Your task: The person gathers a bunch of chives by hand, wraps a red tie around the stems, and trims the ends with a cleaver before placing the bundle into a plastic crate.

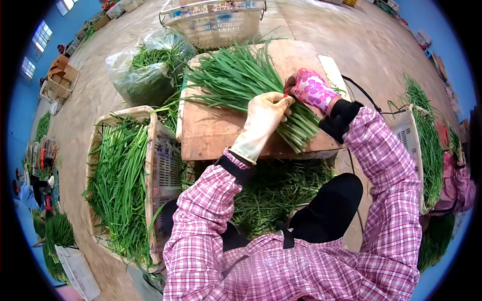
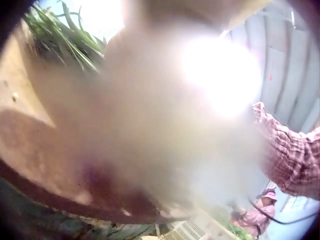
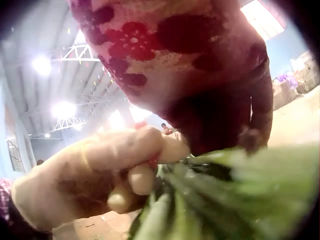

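Note:
A bundle of long green leaves [image 1: 236, 75] lies across a worn wooden board [image 1: 211, 135], its pale cut stems pointing toward the lower right. My left hand [image 1: 266, 120], in a cream glove, pinches a small red strip [image 1: 285, 95] at the bundle's upper side. Against it, my right hand [image 1: 312, 89] in a pink flowered glove has its fingers curled at the same strip. The right wrist view shows the cream glove [image 3: 95, 175] with bent fingers below the pink glove [image 3: 185, 55], beside blurred stems [image 3: 200, 200]. Blur covers most of the left wrist view.
A crate [image 1: 150, 185] full of greens stands left of the board, a plastic bag of greens [image 1: 143, 70] behind it. Beyond the board is a white crate [image 1: 216, 27]; another crate [image 1: 409, 140] stands right. Loose greens [image 1: 281, 195] cover the floor below, and a black cable [image 1: 361, 90] runs right.

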{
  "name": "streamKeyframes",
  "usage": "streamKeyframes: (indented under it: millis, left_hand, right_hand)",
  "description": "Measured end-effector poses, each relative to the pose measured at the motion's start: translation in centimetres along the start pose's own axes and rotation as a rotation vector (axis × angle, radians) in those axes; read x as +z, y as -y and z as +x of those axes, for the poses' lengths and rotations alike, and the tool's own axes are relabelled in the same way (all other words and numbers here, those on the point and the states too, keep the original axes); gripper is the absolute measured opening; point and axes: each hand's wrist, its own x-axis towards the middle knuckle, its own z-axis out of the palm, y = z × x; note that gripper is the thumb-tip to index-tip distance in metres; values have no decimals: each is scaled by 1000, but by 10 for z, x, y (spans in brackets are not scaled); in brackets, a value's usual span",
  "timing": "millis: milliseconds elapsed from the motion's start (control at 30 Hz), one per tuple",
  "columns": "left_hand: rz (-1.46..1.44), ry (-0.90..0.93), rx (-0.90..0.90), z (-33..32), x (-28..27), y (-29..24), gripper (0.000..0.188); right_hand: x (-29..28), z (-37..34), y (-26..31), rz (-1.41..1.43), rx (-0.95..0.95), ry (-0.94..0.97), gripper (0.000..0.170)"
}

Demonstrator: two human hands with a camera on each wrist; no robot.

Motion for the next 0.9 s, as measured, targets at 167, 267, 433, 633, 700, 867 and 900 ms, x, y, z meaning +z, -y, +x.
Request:
streamKeyframes:
  millis: [167,267,433,633,700,867,900]
  left_hand:
    - [-206,-39,-39,4,16,10,17]
    - [-223,-42,-2,-2,16,17,16]
    - [389,-198,406,3,6,6,8]
    - [659,-122,1245,28,-2,0,16]
    - [554,-73,1162,30,3,7,16]
    - [445,-15,706,22,10,14,9]
    - [504,-47,685,22,12,16,6]
  right_hand:
    - [29,-32,4,-22,17,-377,14]
    - [45,-40,12,26,-2,-594,11]
    - [62,-46,8,-373,-60,-744,10]
    - [82,-51,-9,-117,-71,-874,11]
    - [77,-55,-13,-45,-99,-878,12]
    - [70,-56,-27,-51,-234,-813,16]
    - [71,-53,-34,-38,-259,-760,17]
